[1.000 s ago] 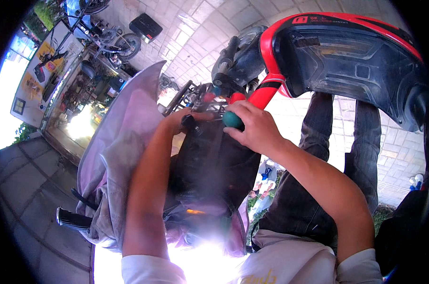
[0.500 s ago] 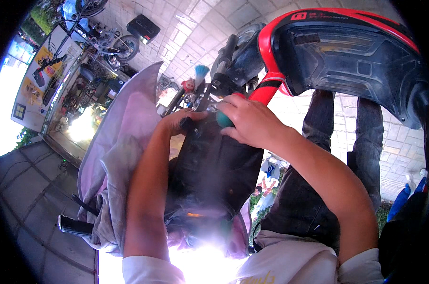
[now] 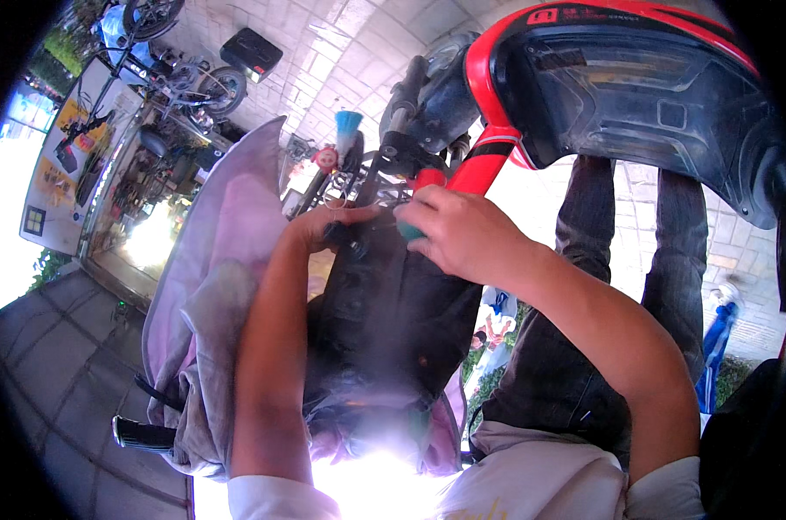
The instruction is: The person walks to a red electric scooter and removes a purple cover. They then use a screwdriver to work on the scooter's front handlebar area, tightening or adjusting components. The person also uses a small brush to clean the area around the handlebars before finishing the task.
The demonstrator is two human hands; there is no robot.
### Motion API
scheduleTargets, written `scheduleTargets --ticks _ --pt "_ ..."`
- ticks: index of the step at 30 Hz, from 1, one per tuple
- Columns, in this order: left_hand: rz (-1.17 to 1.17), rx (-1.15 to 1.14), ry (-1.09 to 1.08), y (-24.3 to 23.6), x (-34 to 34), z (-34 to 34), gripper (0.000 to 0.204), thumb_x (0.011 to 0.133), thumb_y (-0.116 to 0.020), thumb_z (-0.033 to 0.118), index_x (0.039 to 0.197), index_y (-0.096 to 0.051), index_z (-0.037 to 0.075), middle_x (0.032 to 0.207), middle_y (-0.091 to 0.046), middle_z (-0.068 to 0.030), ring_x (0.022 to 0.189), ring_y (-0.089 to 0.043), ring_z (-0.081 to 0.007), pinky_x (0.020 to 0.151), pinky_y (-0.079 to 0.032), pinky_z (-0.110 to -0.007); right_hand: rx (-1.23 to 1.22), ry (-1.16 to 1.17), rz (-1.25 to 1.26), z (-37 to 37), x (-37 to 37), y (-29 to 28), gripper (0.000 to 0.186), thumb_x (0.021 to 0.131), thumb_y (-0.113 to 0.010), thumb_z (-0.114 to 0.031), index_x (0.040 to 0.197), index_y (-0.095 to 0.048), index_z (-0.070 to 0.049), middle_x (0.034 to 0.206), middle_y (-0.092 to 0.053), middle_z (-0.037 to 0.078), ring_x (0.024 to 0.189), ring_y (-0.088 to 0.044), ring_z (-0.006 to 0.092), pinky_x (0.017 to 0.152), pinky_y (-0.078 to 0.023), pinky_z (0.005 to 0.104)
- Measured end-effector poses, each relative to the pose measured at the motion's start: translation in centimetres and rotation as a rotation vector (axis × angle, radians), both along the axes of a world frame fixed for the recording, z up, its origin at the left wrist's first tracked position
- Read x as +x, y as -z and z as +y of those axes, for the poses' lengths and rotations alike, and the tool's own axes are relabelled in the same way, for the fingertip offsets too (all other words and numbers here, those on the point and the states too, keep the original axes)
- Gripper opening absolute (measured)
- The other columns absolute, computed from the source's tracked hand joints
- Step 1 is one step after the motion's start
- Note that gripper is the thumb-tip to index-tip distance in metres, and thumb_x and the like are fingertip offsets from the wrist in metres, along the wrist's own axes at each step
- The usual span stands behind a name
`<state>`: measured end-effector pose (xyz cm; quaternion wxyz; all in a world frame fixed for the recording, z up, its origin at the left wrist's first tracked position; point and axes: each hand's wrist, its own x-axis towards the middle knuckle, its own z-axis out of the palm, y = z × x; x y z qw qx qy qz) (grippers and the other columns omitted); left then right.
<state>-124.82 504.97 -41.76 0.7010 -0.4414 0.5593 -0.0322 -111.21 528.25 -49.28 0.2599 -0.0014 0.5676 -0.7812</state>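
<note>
My left hand [image 3: 316,227] is at the upper left edge of a black scooter body section [image 3: 393,303], its fingers bent over the edge by a small black cylindrical part [image 3: 334,232]. One finger reaches rightward onto the dark surface. To the right, my right hand [image 3: 471,232] is closed round a green rounded handle [image 3: 409,230], mostly hidden by the fingers; what lies at its far end does not show. Just beyond the right hand are a red cylindrical part [image 3: 429,178] and a thick red frame tube [image 3: 486,163].
A pink-grey cloth cover [image 3: 224,225] drapes along the left, with a black handlebar grip [image 3: 143,433] below it. A red and black scooter shell [image 3: 635,95] fills the upper right. A blue brush-like tuft [image 3: 348,126] stands beyond my hands. A black case [image 3: 251,54] lies on the paving.
My right hand has turned slightly, and less of the green handle shows. More of the red cylindrical part is visible. My left hand stays at the edge. The view has shifted a little.
</note>
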Motion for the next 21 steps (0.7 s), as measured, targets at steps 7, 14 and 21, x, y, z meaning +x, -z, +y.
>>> scheduleTargets --ticks 7,14,21 --pt "0.039 0.076 0.147 0.2 0.4 -0.6 0.05 0.076 -0.07 0.047 0.099 -0.065 0.004 0.075 -0.058 0.001 0.06 -0.053 -0.0084 0.047 -0.038 -0.025 0.028 -0.287 -0.253 0.4 -2.9 0.0 0.038 0.079 -0.071 -0.02 0.108 -0.056 0.0 0.104 -0.058 0.017 0.094 -0.06 0.0376 0.077 -0.05 0.0438" --pt "-0.004 -0.034 0.054 0.2 0.3 -0.8 0.053 0.08 -0.069 0.044 0.106 -0.06 -0.001 0.093 -0.064 -0.0064 0.078 -0.061 -0.0134 0.07 -0.047 -0.027 -0.109 0.027 -0.225 -0.7 -0.8 1.4 0.045 0.074 -0.072 -0.024 0.108 -0.059 0.001 0.1 -0.061 0.021 0.093 -0.062 0.0376 0.08 -0.05 0.0441" --pt "0.045 -0.115 -0.044 0.5 0.1 0.0 0.056 0.078 -0.074 0.037 0.114 -0.058 -0.003 0.102 -0.065 -0.0075 0.087 -0.063 -0.0152 0.076 -0.05 -0.027 -0.173 0.115 -0.255 -0.8 0.5 1.5 0.042 0.075 -0.071 -0.02 0.11 -0.058 -0.002 0.099 -0.06 0.02 0.086 -0.062 0.0382 0.078 -0.05 0.0434"
